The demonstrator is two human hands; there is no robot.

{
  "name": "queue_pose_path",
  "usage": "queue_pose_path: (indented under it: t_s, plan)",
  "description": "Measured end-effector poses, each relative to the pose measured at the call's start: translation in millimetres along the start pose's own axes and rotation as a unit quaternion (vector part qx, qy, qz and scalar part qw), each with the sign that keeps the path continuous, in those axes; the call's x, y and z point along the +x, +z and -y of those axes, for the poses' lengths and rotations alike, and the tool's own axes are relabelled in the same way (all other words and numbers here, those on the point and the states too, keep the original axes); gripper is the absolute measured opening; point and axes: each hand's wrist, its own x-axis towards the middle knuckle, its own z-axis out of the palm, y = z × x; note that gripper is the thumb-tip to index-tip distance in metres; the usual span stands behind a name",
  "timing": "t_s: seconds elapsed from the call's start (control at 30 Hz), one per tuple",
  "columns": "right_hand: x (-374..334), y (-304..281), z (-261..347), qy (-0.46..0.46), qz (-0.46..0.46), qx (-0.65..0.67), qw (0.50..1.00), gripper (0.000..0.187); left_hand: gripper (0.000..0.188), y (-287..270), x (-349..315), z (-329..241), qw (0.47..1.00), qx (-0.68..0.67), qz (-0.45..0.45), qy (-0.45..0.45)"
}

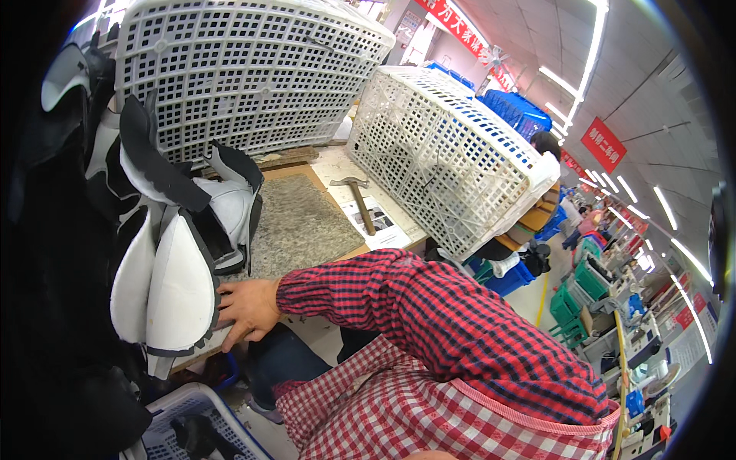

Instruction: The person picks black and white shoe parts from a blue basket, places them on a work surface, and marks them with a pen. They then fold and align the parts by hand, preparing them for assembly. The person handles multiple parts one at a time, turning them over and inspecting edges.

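My right hand (pixel 249 310) reaches left across the workbench, its arm in a red and navy plaid sleeve. Palm down, with fingers spread, it rests at the bench edge. The fingertips touch the dark edge of a black shoe upper with white lining (pixel 180 291); no grip around it shows. More black and white shoe uppers (pixel 230 203) are piled behind and to the left. A worn grey slab (pixel 295 226) lies beyond the hand. Farther right, a hammer with a wooden handle (pixel 362 207) lies partly over a printed sheet (pixel 389 230). My left hand is out of view.
Two large white plastic crates (pixel 253 77) lie tipped on their sides at the back of the bench. Below the bench edge at lower left stands a pale basket (pixel 180 402) holding dark pieces. Blue and green crates (pixel 567 307) line the workshop aisle to the right.
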Motion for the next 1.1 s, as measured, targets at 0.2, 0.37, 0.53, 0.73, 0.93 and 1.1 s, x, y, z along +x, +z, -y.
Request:
queue_pose_path:
  t_s: [0.2,0.37,0.53,0.73,0.93,1.1]
  plan:
    - [-7,12,-8,-0.012,-0.056,0.024,0.998,0.05,0.02,-61,-110,-59,0.993,0.021,-0.025,0.113]
    - [0,10,50,0.105,-0.118,0.118,0.98,0.043,0.019,-76,-251,-153,0.963,0.092,0.016,0.255]
    - [-34,-14,176,0.223,0.01,0.689,0.69,0.071,0.014,-35,-412,-243,0.919,0.198,0.127,0.317]
    - [-162,-64,225,0.16,0.059,0.956,0.238,0.122,0.028,125,-500,-338,0.607,0.485,0.335,0.533]
    - [-273,-76,258,0.155,-0.176,0.961,0.15,0.11,0.006,311,-513,-347,0.29,0.624,0.476,0.548]
    - [-308,-89,262,0.26,-0.337,0.89,0.16,0.08,0.006,391,-531,-333,0.141,0.623,0.516,0.57]
